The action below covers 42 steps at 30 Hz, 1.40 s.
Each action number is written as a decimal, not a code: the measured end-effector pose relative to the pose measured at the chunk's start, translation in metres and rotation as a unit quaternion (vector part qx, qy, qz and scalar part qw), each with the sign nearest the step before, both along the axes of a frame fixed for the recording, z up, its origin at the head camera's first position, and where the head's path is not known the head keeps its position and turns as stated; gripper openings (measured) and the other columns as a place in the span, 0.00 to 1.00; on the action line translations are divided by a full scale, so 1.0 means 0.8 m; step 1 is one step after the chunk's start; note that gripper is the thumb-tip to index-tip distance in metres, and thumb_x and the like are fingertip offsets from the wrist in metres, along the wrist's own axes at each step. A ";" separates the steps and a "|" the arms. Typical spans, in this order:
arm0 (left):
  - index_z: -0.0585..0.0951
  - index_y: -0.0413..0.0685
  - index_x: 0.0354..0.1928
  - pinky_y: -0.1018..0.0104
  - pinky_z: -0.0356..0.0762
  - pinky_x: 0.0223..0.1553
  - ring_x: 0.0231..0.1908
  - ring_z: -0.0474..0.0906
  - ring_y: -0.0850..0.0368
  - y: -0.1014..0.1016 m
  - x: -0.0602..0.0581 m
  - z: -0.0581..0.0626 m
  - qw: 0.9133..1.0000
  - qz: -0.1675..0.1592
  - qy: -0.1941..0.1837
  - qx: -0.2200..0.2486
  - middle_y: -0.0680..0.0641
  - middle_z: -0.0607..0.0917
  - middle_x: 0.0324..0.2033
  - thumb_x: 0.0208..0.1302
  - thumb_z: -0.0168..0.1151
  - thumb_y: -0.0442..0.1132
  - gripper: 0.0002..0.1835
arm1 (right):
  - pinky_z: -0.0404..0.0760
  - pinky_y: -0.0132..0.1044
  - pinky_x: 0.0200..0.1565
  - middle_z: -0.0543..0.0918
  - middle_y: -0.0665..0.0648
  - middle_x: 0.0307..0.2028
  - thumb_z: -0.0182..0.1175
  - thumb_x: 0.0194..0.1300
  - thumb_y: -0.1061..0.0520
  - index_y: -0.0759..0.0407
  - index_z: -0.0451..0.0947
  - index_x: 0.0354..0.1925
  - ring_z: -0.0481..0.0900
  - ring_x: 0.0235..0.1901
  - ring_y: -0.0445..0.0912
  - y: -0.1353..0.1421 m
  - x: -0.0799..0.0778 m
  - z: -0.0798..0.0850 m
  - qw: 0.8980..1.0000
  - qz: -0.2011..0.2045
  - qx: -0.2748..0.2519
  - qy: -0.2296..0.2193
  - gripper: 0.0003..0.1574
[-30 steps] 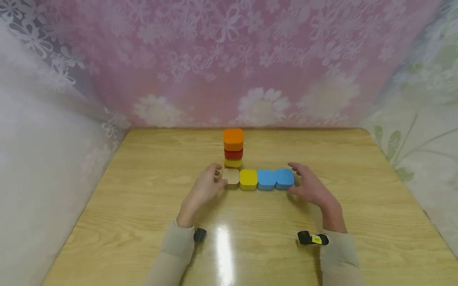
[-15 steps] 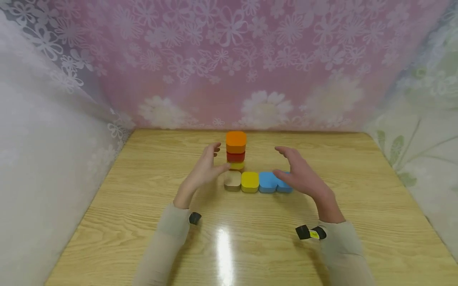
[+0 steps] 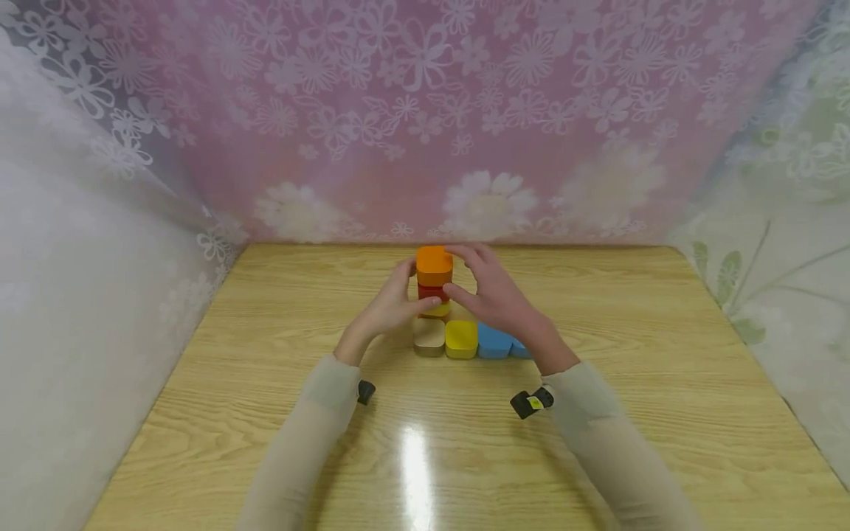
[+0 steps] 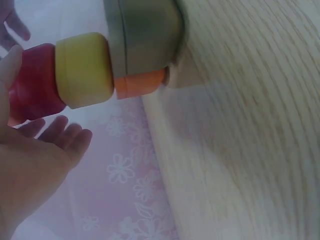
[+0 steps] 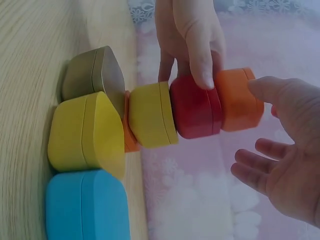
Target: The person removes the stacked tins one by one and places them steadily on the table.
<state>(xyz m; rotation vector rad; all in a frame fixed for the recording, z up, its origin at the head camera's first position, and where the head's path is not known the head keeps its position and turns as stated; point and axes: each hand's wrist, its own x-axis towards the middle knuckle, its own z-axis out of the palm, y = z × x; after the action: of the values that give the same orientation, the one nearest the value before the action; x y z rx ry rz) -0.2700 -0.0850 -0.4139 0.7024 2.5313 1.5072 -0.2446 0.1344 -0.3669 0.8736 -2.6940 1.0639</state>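
Observation:
A tower of rounded square blocks stands upright: orange top block [image 5: 235,102], red block [image 3: 432,293], yellow block [image 4: 82,70], and orange bottom block [image 4: 142,82]. Left of the tower is my left hand [image 3: 392,302], its thumb across the red block's front and its other fingers spread behind. My right hand [image 3: 494,291] reaches in from the other side, thumb and index finger at the orange top block and the remaining fingers loosely extended in the right wrist view. Both hands bracket the upper tower, fingertips right at its sides.
In front of the tower, a row runs along the wooden table [image 3: 265,413]: a tan block [image 3: 429,335], a yellow block [image 3: 461,338] and two blue blocks [image 3: 494,341], partly behind my right forearm. A pink floral curtain [image 3: 332,147] hangs beyond the back edge.
Both hands have left the ends of the front row, lifted and moved in to either side of the tower, the right hand travelling farther, to the left. The blocks stay put.

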 end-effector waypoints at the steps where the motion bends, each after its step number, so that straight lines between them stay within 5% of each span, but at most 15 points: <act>1: 0.56 0.46 0.74 0.42 0.58 0.70 0.67 0.64 0.49 0.000 -0.001 -0.001 1.000 -0.005 0.000 0.002 0.44 0.67 0.67 0.67 0.66 0.46 0.41 | 0.68 0.59 0.64 0.61 0.61 0.70 0.60 0.72 0.51 0.52 0.60 0.73 0.65 0.66 0.57 -0.003 -0.002 -0.001 1.000 0.003 -0.002 0.003 0.37; 8: 0.63 0.47 0.70 0.48 0.71 0.63 0.58 0.73 0.52 0.000 -0.009 -0.010 1.000 -0.023 0.005 0.001 0.48 0.76 0.59 0.69 0.63 0.45 0.32 | 0.66 0.59 0.66 0.58 0.61 0.72 0.59 0.73 0.49 0.55 0.66 0.70 0.63 0.68 0.59 -0.012 -0.011 -0.007 1.000 0.001 0.009 -0.015 0.32; 20: 0.64 0.46 0.68 0.49 0.72 0.62 0.59 0.74 0.49 0.004 -0.012 -0.006 0.999 -0.027 0.005 -0.026 0.46 0.75 0.60 0.70 0.62 0.46 0.31 | 0.78 0.54 0.55 0.73 0.60 0.59 0.64 0.69 0.54 0.61 0.70 0.60 0.73 0.54 0.54 -0.005 -0.014 -0.009 0.999 -0.004 -0.032 -0.027 0.26; 26: 0.61 0.47 0.71 0.58 0.78 0.56 0.55 0.75 0.53 0.001 -0.009 -0.005 0.999 -0.023 -0.016 -0.044 0.48 0.76 0.59 0.70 0.61 0.47 0.33 | 0.79 0.55 0.51 0.73 0.60 0.55 0.65 0.68 0.55 0.61 0.70 0.57 0.73 0.50 0.53 0.005 -0.012 -0.013 0.998 -0.005 -0.048 -0.031 0.25; 42: 0.59 0.44 0.72 0.57 0.76 0.58 0.57 0.74 0.52 0.003 -0.010 -0.004 0.998 -0.018 -0.009 -0.063 0.46 0.76 0.59 0.70 0.60 0.46 0.34 | 0.81 0.56 0.49 0.69 0.63 0.59 0.68 0.63 0.60 0.65 0.64 0.62 0.73 0.49 0.57 0.044 -0.006 -0.031 0.993 -0.037 -0.082 -0.069 0.34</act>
<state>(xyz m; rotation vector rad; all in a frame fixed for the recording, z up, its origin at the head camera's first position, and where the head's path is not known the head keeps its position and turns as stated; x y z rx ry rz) -0.2781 -0.0823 -0.4168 0.7101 2.5589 1.3242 -0.2497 0.1696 -0.3916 0.6911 -2.6743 1.3544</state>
